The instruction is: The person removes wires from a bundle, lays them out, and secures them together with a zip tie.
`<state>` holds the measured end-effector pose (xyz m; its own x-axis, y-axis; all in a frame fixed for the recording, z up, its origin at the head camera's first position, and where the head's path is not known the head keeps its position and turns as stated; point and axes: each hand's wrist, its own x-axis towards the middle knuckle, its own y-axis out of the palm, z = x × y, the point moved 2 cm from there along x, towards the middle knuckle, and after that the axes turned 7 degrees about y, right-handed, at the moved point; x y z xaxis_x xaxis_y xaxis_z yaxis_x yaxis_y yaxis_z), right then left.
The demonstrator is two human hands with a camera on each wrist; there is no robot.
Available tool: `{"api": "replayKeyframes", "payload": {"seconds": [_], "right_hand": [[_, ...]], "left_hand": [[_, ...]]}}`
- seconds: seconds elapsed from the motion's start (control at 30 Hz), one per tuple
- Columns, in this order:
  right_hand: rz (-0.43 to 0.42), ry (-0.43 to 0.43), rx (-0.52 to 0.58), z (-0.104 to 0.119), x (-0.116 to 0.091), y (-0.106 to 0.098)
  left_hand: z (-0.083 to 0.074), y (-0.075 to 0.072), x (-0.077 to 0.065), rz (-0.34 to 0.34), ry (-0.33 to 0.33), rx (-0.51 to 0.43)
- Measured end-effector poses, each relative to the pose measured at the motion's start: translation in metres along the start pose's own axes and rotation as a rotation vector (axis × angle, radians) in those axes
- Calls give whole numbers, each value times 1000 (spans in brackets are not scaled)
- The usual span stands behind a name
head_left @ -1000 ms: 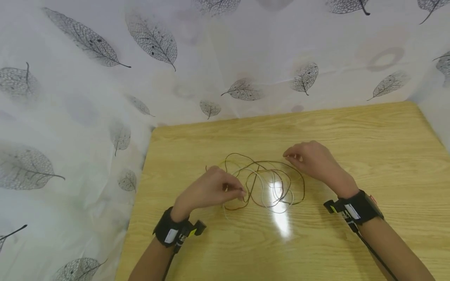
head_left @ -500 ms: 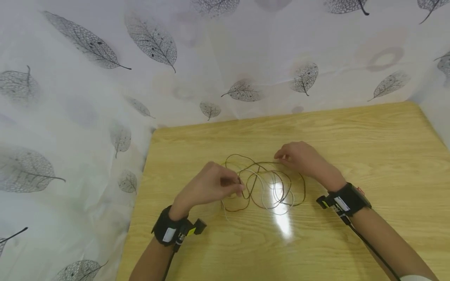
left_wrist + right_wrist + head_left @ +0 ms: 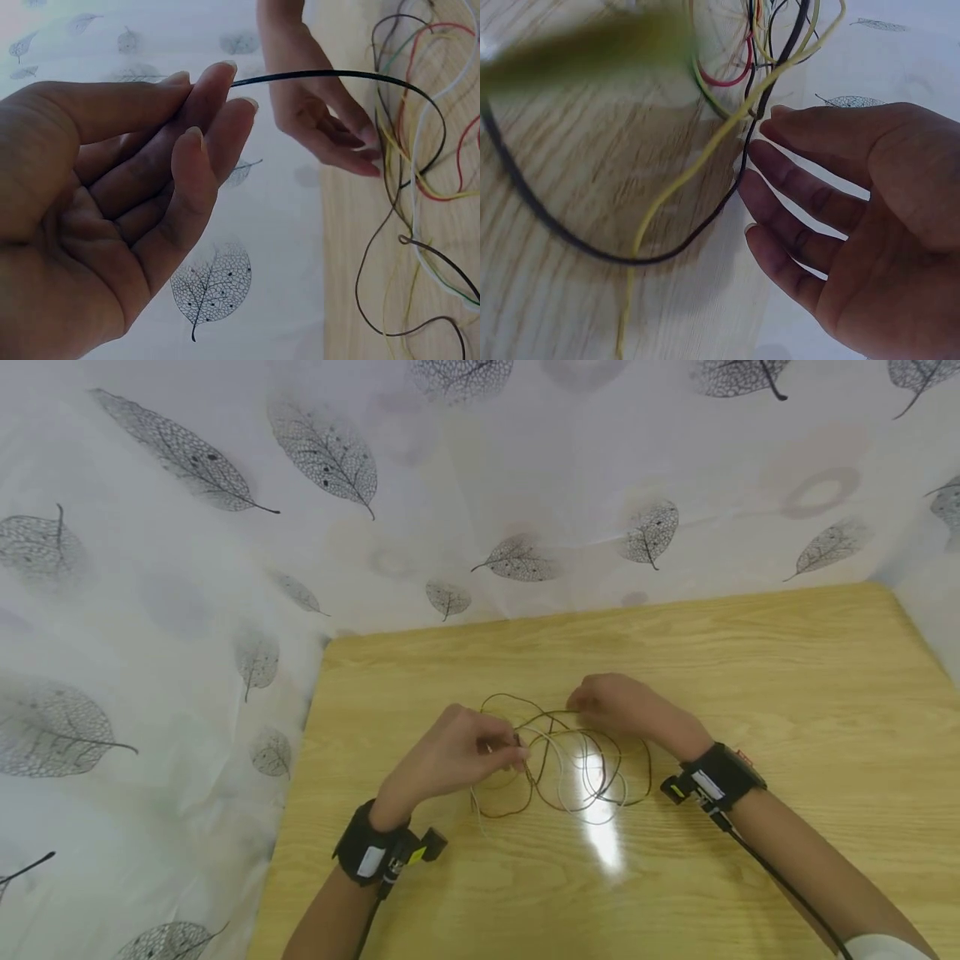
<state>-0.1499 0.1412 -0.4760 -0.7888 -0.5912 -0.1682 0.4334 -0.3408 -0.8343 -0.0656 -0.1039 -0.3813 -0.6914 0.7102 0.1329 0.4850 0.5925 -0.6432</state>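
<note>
Thin coloured wires (image 3: 649, 768) lie in a loose tangle of loops on the table, between my hands. My left hand (image 3: 457, 752) pinches one dark wire (image 3: 322, 73) between thumb and forefinger, raised over the tangle's left side. From those fingertips the wire curves back down to the others. My right hand (image 3: 630, 706) is at the tangle's far right edge, fingers bent and spread. In the right wrist view its fingertips (image 3: 759, 154) lie against or just beside a black wire (image 3: 562, 236), with a gap between thumb and forefinger. A yellow wire (image 3: 697, 161) crosses there.
The wood-grain table (image 3: 810, 693) extends to both sides and toward me. A pale curtain with leaf prints (image 3: 585, 485) stands along the back and left edges. Each wrist carries a black strap with a camera (image 3: 367, 852), and a cable runs along each forearm.
My right hand has moved left across the table, to the tangle's far edge. My left hand has risen slightly with the wire still pinched.
</note>
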Motion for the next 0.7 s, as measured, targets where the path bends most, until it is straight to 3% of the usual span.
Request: {"api": "replayKeyframes", "payload": {"seconds": [0.3, 0.47, 0.7], "right_hand": [[18, -38, -12, -1, 6, 6], [-26, -64, -12, 1, 11, 5], [-8, 66, 17, 2, 27, 5]], "left_hand": [[2, -2, 2, -59, -38, 82], [6, 0, 3, -68, -33, 102], [14, 4, 9, -62, -23, 109]]}}
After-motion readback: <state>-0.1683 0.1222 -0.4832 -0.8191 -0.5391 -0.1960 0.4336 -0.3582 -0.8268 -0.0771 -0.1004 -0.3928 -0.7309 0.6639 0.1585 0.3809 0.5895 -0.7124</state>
